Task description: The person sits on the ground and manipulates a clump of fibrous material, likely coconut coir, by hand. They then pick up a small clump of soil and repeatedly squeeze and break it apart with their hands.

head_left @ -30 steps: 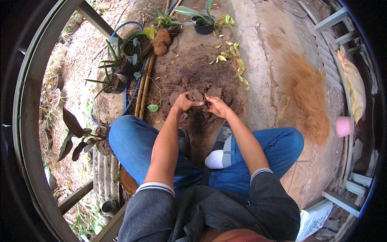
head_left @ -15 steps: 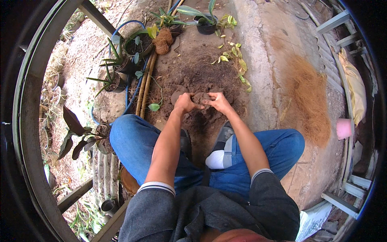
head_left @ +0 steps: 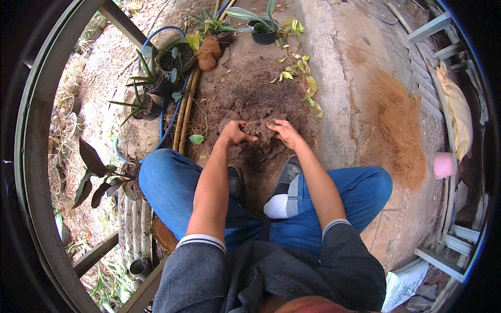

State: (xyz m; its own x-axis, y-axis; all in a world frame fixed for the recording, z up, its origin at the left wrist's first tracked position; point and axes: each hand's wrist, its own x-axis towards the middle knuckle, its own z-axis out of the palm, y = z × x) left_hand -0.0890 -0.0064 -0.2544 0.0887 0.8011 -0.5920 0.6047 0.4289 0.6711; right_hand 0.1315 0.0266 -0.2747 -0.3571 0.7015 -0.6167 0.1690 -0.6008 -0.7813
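Low over a heap of dark brown soil (head_left: 261, 151), both my hands work at a crumbling soil clod (head_left: 255, 128). My left hand (head_left: 235, 133) grips its left side, thumb stretched along the near edge and fingers bent into the earth. From the right, my right hand (head_left: 284, 132) curls its fingers around the other side; the fingertips are partly hidden in the soil. Another rounded lump (head_left: 225, 124) lies beside my left hand.
Potted plants (head_left: 176, 58) and bamboo poles (head_left: 187, 109) line the left. A black pot (head_left: 264, 32) stands at the far side, with a trailing vine (head_left: 309, 83) near it. Brown fibre (head_left: 399, 125) and a pink pot (head_left: 443, 166) are on the right.
My hands have drawn slightly apart. The clod between them, rounder before, has broken up and looks looser.
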